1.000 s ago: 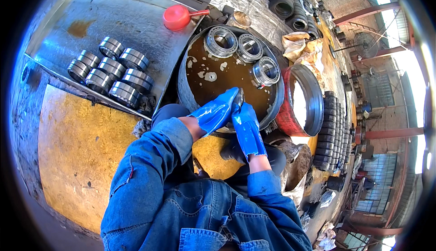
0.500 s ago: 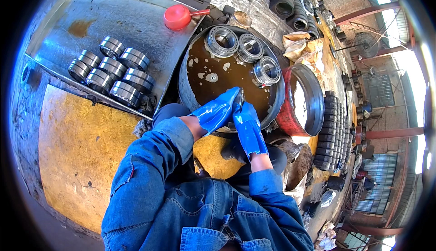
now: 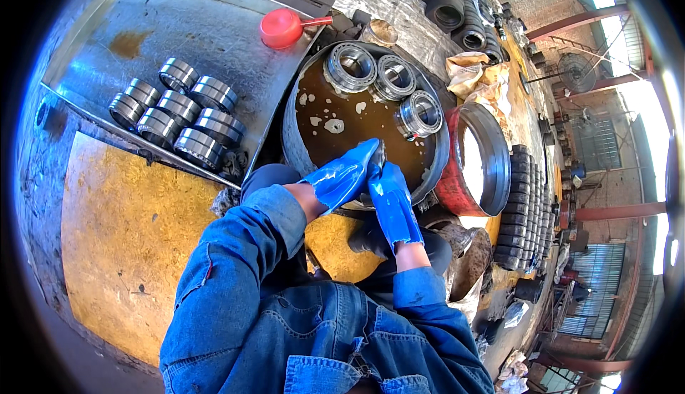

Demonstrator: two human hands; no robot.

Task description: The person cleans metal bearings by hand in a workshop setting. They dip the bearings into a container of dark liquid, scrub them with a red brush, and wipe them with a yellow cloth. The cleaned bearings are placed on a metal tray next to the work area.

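In blue rubber gloves, my left hand (image 3: 347, 174) and my right hand (image 3: 391, 198) meet over the near part of a round tub (image 3: 290, 134) of brown liquid. Both are closed around a dark metal piece (image 3: 379, 154); only its rounded edge shows between the gloves, and the rest is hidden. Beyond them, along the far rim of the tub, sit three roller bearings: one at the left (image 3: 351, 67), one in the middle (image 3: 394, 77) and one at the right (image 3: 420, 114). Pale patches of foam float on the liquid left of the bearings.
At left, a metal tray (image 3: 200, 12) carries several shiny bearings (image 3: 178, 107) and a red dipper (image 3: 281, 28) near its edge. A red drum-like ring (image 3: 453, 169) stands right of the tub, beside stacked dark parts (image 3: 524, 208). Yellow board (image 3: 135, 244) covers the floor at left.
The whole picture has shifted very slightly. Both hands stay together around the dark metal piece, with hardly any movement, and the bearings keep their places.
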